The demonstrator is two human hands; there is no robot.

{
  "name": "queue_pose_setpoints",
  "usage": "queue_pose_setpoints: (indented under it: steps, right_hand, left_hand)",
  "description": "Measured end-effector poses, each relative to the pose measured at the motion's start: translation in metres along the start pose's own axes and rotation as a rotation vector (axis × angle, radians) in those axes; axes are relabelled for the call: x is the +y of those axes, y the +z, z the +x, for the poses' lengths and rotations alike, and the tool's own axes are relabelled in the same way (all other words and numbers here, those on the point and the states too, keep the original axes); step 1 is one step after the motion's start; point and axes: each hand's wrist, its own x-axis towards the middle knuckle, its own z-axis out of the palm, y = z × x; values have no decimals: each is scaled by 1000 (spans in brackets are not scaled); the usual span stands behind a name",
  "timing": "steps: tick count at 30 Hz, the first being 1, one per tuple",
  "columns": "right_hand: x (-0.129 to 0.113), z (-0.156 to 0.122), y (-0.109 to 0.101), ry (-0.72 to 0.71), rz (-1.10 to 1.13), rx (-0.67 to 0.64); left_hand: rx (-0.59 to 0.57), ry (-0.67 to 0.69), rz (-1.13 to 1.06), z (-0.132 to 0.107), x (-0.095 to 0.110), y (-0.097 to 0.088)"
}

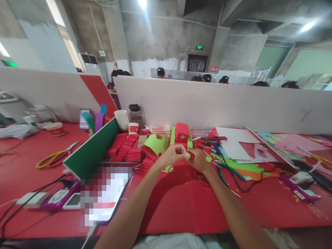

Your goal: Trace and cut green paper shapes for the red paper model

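Close together over the red table [171, 207], my left hand [173, 154] and my right hand [199, 160] both pinch a small round green-and-red piece [188, 156]. Its exact kind is too small to make out. Just behind them stands a red block-shaped craft [182, 130] with a yellow star on its front and lime-green strips at its sides. Left of my left hand sits a curved lime-green shape [156, 145] with cut-out holes. Lime-green scraps [168, 168] lie below it, and a pale green scrap [209, 158] is beside my right hand.
Folded red pieces [124, 147] are stacked at left near paper cups [133, 128] and a bottle [135, 116]. A lit phone [110, 197] lies front left. Pliers [222, 174], a blue glue gun [216, 148] and a black cable [240, 186] lie at right. A white partition [220, 103] stands behind.
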Motion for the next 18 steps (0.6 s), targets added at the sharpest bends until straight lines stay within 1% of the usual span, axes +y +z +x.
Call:
queue_pose_setpoints:
  steps: [6,11,14,18]
  right_hand:
    - [2,-1,-1,-15,20,-41]
    - [2,-1,-3,-45,22,-96]
    - [2,-1,-2,-68,25,-99]
    - [5,-2,-1,-53,82,-103]
  left_hand:
    - [6,9,89,3,-6,2]
    - [16,-17,121,4,-8,4]
    - [7,-12,128,4,-9,5]
    - [16,14,121,3,-9,7]
